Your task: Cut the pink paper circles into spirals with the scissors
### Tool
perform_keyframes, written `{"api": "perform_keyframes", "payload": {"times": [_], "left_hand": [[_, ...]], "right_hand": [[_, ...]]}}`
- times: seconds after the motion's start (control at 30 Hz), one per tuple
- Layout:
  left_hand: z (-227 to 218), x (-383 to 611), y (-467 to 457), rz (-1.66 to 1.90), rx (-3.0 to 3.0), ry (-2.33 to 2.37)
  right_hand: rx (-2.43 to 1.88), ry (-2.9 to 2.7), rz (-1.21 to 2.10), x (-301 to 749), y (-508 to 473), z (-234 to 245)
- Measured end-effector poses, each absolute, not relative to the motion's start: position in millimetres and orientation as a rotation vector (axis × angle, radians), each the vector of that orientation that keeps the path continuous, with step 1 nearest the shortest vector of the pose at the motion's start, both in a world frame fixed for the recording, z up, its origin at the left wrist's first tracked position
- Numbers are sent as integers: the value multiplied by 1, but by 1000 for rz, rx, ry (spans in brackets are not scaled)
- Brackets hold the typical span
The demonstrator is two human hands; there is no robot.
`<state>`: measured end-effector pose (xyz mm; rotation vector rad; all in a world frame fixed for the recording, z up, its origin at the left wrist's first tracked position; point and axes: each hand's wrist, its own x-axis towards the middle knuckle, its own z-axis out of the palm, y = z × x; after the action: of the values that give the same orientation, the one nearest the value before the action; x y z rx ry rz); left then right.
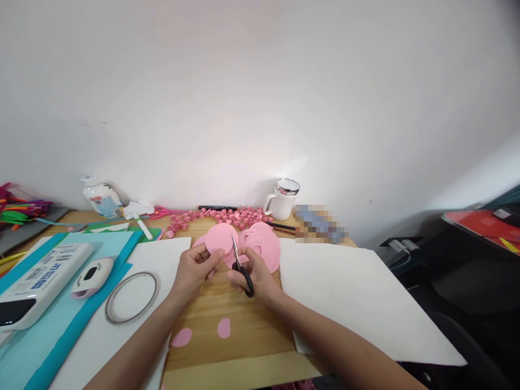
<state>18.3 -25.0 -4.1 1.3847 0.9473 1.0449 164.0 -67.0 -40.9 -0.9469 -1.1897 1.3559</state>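
Note:
Between the thumb and fingers of my left hand (200,264) is a round pink paper disc (220,238), held up above the table. My right hand (257,276) grips black-handled scissors (242,272), their blades pointing up at the disc's right edge. Whether the blades have cut into the paper I cannot tell. Just behind both hands lies a heap of pink paper circles (266,246), partly covered by the disc and fingers. Two small pink paper pieces (223,328) rest on the wooden table (227,357) nearer to me.
Many small pink rolled paper roses (239,216) spread along the back, near a white lidded mug (280,200). White boards (357,292) flank the work area. To the left are a tape ring (132,298), a white bottle (101,195) and a white box (46,281) on blue paper.

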Motion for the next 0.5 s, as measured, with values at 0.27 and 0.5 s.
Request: {"api": "perform_keyframes", "payload": {"times": [0.27, 0.5], "left_hand": [[-1, 20, -27, 1053, 1327, 912], [0, 20, -27, 1049, 1312, 887]], "right_hand": [[-975, -1171, 1375, 164, -68, -40], [-980, -1219, 1400, 161, -68, -45]]}}
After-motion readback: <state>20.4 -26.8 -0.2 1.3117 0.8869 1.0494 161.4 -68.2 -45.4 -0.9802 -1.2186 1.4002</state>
